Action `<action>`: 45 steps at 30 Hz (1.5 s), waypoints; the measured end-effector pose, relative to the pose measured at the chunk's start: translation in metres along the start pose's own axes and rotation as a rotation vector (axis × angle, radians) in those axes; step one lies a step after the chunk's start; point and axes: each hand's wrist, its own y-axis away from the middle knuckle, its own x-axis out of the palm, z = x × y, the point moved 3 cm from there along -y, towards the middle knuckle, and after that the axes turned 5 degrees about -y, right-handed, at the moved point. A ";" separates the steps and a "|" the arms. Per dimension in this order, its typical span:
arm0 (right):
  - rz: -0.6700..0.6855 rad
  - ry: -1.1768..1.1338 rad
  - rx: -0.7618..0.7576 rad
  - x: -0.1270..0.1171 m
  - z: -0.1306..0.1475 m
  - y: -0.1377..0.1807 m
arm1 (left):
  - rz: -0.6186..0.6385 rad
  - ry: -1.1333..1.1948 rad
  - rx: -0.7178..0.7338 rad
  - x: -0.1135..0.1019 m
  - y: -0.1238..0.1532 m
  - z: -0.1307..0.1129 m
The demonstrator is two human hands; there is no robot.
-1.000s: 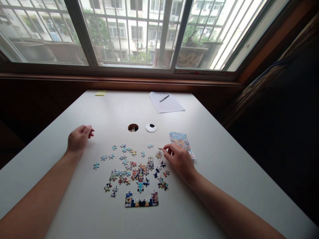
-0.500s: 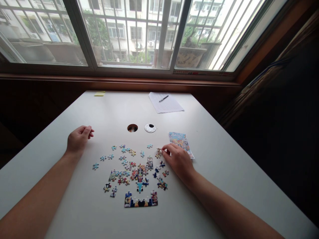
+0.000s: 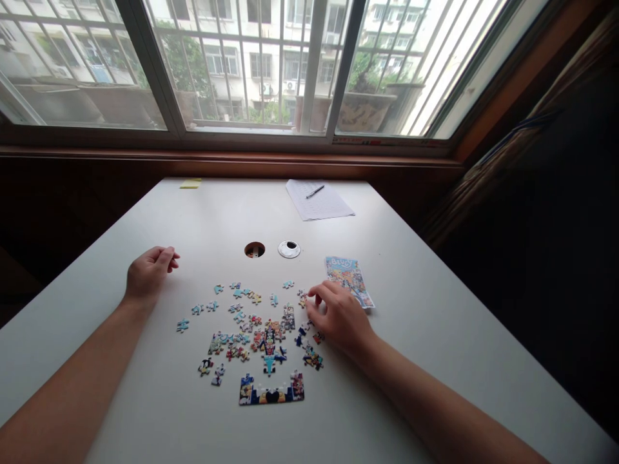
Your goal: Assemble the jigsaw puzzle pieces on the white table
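**Seemingly mid-sort: two hands at a jigsaw on a white table**

Seen from a head-worn camera, a person sits at a white table (image 3: pixel 435 335) below a wide window (image 3: pixel 251 64). Loose jigsaw pieces (image 3: pixel 246 322) lie scattered face-up in front of them, probably spread apart so each picture shows. At six o'clock of the scatter sits a joined strip of pieces (image 3: pixel 271 390), its straight edge toward the person, likely a bottom border.

At three o'clock of the scatter, the right hand (image 3: pixel 341 319) rests on the table, fingers curled downward with the fingertips on or just beside one small piece (image 3: pixel 302 298). Whether the piece is actually pinched cannot be told.

At ten o'clock, well apart from the pieces, the left hand (image 3: pixel 147 274) lies loosely curled and holds nothing, seemingly just resting.

Just beyond the right hand, at one o'clock, a colourful printed picture card (image 3: pixel 349 280) lies flat, perhaps kept near for reference. Farther off, at twelve o'clock, are a round hole (image 3: pixel 254 249) in the table, its cap (image 3: pixel 289 249) beside it, then a sheet of paper (image 3: pixel 319 201) with a pen (image 3: pixel 314 191) on it.
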 end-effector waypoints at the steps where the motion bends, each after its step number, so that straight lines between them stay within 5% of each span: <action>1: 0.017 0.005 0.003 0.000 0.001 0.000 | 0.002 -0.001 0.003 0.000 0.000 -0.001; 27: 0.015 -0.152 -0.030 0.003 -0.002 0.002 | 0.007 -0.038 0.034 -0.002 0.002 -0.003; 45: 0.049 -0.064 -0.002 0.002 0.004 0.003 | 0.001 -0.015 0.027 -0.001 -0.001 -0.002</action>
